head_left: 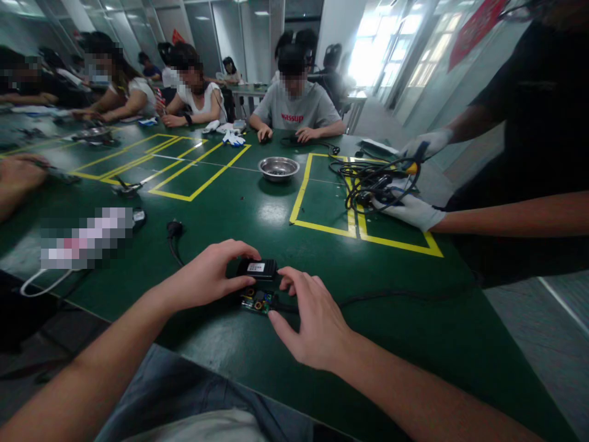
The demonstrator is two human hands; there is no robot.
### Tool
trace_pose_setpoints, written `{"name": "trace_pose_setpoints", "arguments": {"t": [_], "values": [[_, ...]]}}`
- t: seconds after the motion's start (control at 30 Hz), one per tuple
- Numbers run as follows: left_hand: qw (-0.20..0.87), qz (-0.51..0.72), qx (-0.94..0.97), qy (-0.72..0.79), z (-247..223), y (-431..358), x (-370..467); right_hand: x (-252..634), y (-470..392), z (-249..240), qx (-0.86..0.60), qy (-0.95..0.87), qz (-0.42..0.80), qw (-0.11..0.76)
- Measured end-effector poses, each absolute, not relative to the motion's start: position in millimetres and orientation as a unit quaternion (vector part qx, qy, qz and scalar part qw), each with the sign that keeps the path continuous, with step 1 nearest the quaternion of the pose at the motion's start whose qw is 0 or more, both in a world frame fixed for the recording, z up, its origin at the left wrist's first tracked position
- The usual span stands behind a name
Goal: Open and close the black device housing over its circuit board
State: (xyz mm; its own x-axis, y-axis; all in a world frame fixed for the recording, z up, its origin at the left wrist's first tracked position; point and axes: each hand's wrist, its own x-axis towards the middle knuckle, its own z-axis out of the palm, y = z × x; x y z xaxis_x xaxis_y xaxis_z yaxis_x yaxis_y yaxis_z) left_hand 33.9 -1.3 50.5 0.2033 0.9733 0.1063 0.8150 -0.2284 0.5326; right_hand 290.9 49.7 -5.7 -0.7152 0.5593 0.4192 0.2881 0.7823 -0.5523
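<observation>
My left hand (216, 273) has its thumb and fingers around the left end of a black plastic case (264, 269) with a white label. The case looks like a power adapter housing. Just in front of it, nearer to me, lies a small green circuit board (256, 301) with copper coils. My right hand (317, 313) is to the right of both, thumb and fingers apart. Its thumb tip is at the board's right edge, its fingertips beside the case; whether they touch is unclear. A black cable (381, 294) runs to the right from behind this hand.
A metal bowl (278, 168) stands ahead on the green table (221, 344), between yellow tape outlines. At right, a person's gloved hands (409, 209) hold a bundle of black cables (368, 184). A plug (175, 229) lies to the left. Other people sit around the table.
</observation>
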Motion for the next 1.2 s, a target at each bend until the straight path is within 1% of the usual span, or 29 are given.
{"name": "trace_pose_setpoints", "arguments": {"t": [0.07,0.17,0.3,0.37,0.43,0.53,0.73,0.97,1.2], "values": [[0.147,0.198,0.744,0.621,42.2,7.3,35.2,290.4,50.0,-6.1,-0.245,-0.896,0.229,0.29],[0.15,0.162,0.756,0.616,33.5,14.1,37.8,288.8,51.5,-9.1,-0.238,-0.91,0.213,0.263],[0.138,0.194,0.776,0.584,37.7,2.0,35.7,287.6,52.7,-14.0,-0.216,-0.927,0.183,0.247],[0.142,0.207,0.775,0.58,42.4,-11.2,32.7,287.5,52.5,-15.8,-0.211,-0.928,0.179,0.25],[0.188,0.201,0.773,0.572,44.4,-24.5,29.1,287.7,52.1,-16.9,-0.207,-0.928,0.178,0.252],[0.223,0.206,0.773,0.556,39.9,-37.7,23.4,288.6,52.1,-17.5,-0.206,-0.928,0.177,0.254],[0.249,0.214,0.777,0.537,32.1,-41.0,16.7,291.7,52.4,-18.1,-0.195,-0.921,0.18,0.285],[0.225,0.23,0.788,0.525,39.7,-41.4,16.5,291.1,51.1,-14.7,-0.176,-0.905,0.159,0.352],[0.218,0.246,0.79,0.518,26.0,-41.9,11.5,290.7,52.1,-14.9,-0.183,-0.916,0.171,0.315]]}}
